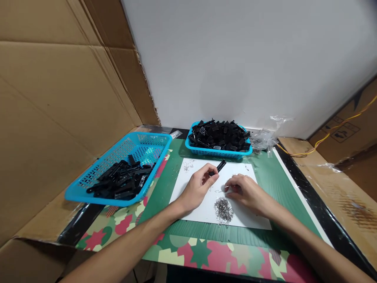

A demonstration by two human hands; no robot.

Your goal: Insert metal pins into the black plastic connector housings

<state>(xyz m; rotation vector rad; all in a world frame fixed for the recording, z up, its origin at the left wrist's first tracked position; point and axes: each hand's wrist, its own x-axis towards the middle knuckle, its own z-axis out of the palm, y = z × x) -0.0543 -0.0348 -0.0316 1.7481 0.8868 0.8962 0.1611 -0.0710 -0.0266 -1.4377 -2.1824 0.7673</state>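
My left hand (198, 188) is closed around a slim black plastic piece (221, 166), which sticks out beyond the fingers toward the back. To its right, my right hand (244, 190) hovers low over a white sheet (191, 208) with thumb and fingertips curled toward each other. Something small and shiny seems to be at those fingertips, too tiny to make out. Just in front of the right fingertips lies a heap of small metal pieces (224, 210). A few more loose metal bits (187, 166) are scattered at the sheet's far left corner.
A blue basket (218, 152) heaped with black plastic parts stands at the back. Another blue basket (110, 201), on the left, holds longer black pieces. Clear plastic bags (263, 138) lie at the back right. Cardboard (59, 78) walls the left side; a yellow cable (316, 146) runs on the right.
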